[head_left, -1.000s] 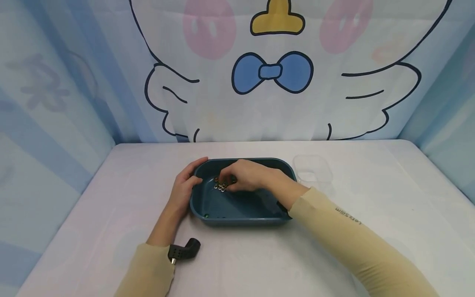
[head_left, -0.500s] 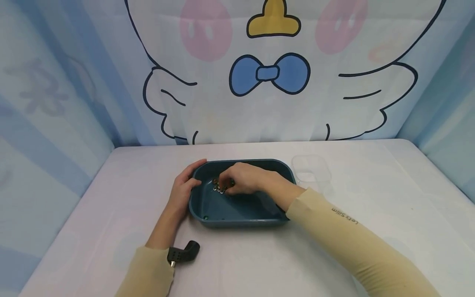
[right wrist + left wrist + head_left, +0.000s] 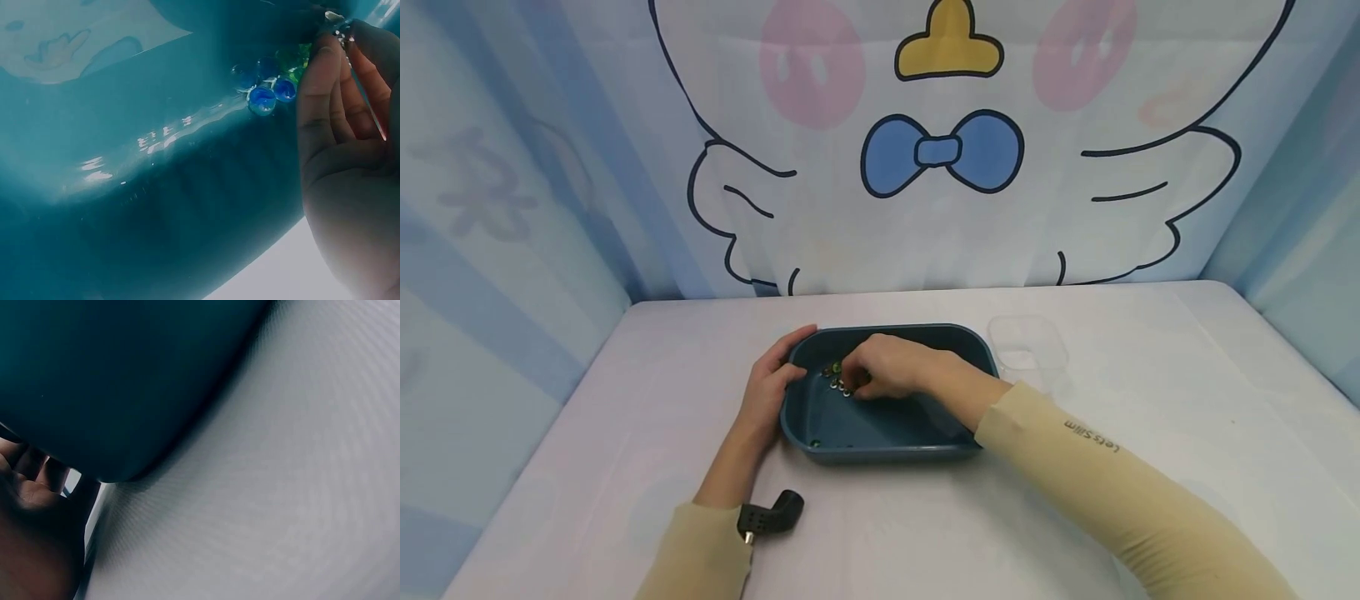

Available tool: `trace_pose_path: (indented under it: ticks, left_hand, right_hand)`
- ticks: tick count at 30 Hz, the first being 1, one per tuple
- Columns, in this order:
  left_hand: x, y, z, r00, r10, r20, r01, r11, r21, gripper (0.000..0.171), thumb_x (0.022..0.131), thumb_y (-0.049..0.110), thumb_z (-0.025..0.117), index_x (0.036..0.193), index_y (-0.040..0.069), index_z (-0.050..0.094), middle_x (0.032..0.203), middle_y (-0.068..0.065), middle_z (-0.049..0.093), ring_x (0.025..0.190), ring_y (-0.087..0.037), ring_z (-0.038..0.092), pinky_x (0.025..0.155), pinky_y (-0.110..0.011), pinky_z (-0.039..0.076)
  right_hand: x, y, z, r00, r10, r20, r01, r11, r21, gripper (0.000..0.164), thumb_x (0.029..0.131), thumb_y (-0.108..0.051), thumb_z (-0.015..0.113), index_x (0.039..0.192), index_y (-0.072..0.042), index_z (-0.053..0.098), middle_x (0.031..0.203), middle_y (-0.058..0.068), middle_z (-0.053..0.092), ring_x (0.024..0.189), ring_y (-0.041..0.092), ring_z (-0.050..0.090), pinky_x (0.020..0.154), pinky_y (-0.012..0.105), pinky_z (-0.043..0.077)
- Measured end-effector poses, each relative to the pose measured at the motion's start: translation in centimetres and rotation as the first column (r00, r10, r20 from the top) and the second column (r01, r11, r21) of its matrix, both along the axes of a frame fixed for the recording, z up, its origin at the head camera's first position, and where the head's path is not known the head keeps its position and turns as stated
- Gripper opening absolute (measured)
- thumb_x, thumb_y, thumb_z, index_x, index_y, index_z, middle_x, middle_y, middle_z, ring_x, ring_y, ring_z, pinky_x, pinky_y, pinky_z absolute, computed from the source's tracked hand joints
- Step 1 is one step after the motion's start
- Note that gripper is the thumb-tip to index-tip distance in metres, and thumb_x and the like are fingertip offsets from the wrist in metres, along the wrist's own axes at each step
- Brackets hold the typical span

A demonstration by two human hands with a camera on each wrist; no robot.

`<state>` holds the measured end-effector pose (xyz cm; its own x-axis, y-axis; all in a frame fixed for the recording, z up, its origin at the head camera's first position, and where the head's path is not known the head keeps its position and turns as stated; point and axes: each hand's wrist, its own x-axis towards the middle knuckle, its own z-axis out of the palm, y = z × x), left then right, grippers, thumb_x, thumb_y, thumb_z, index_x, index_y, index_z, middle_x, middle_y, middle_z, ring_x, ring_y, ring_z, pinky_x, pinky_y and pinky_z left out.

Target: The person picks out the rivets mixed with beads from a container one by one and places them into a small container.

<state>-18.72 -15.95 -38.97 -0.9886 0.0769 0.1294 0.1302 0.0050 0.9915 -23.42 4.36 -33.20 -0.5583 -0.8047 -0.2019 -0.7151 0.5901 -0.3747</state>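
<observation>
Inside the dark teal tray (image 3: 880, 429), a cluster of glass marbles (image 3: 837, 382) lies toward the left end. My right hand (image 3: 887, 368) reaches in from the right, fingers bent down at the cluster. The right wrist view shows blue-swirled marbles (image 3: 261, 100) and greenish marbles (image 3: 292, 59) beside that hand. Thumb and index fingertip pinch a shiny clear marble, partly hidden by the fingers. My left hand (image 3: 766, 393) grips the tray's left end, thumb over the rim and fingers along the outside. In the left wrist view, the tray's outer wall (image 3: 125, 381) hides part of this hand.
A lone marble (image 3: 816, 443) lies in the tray's near left corner. A clear plastic container (image 3: 1030, 340) stands on the white table just right of the tray. A black wrist camera (image 3: 772, 512) sticks out from the left wrist. Printed cloth (image 3: 940, 242) hangs behind the table.
The head view has tilted slightly. The right hand's fingers have shifted a little among the marbles, and a green one shows more clearly at the back. The left hand keeps its grip on the tray.
</observation>
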Motion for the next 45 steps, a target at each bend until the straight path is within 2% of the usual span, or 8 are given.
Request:
trace_pose_path:
  ticks: [18,25,35,45]
  left_hand:
    - [-0.1,0.0,-0.1,1.000,-0.002,-0.013,0.002,1.000,-0.001,0.061,0.087,-0.007,0.040,0.147,0.001,0.048,0.153,-0.011,0.045,0.141,-0.022,0.038,0.118,-0.043,0.022]
    - [-0.1,0.0,-0.1,1.000,0.002,-0.013,-0.002,1.000,-0.007,0.061,0.087,-0.007,0.040,0.147,0.001,0.048,0.153,-0.011,0.045,0.141,-0.021,0.038,0.117,-0.043,0.023]
    - [0.0,0.0,-0.2,1.000,-0.004,-0.010,0.004,1.000,-0.001,0.061,0.086,-0.007,0.040,0.147,0.001,0.049,0.153,-0.011,0.045,0.141,-0.021,0.037,0.117,-0.042,0.022]
    - [-0.1,-0.1,-0.2,1.000,0.003,-0.008,-0.003,1.000,-0.013,0.062,0.086,-0.007,0.041,0.146,0.001,0.049,0.152,-0.011,0.046,0.140,-0.021,0.039,0.117,-0.043,0.022]
  right_hand:
    - [0.0,-0.3,-0.2,1.000,-0.025,-0.011,0.026,0.999,0.031,0.006,0.094,-0.011,0.070,0.098,-0.014,0.073,0.086,-0.005,0.064,0.076,0.010,0.059,0.071,0.025,0.050]
    - [0.0,-0.1,-0.1,1.000,-0.029,0.009,0.029,0.999,0.034,0.008,0.093,-0.007,0.069,0.096,-0.013,0.072,0.083,-0.004,0.063,0.075,0.011,0.059,0.069,0.026,0.050]
    - [-0.3,0.5,0.3,0.998,-0.026,0.055,0.029,0.998,-0.060,0.009,0.089,-0.004,0.068,0.095,-0.010,0.071,0.083,-0.004,0.063,0.072,0.011,0.057,0.066,0.025,0.048]
    - [-0.6,0.7,0.5,0.995,-0.038,0.095,0.049,0.993,-0.109,0.009,0.089,-0.004,0.065,0.097,-0.009,0.069,0.085,-0.003,0.062,0.075,0.012,0.057,0.069,0.026,0.048]
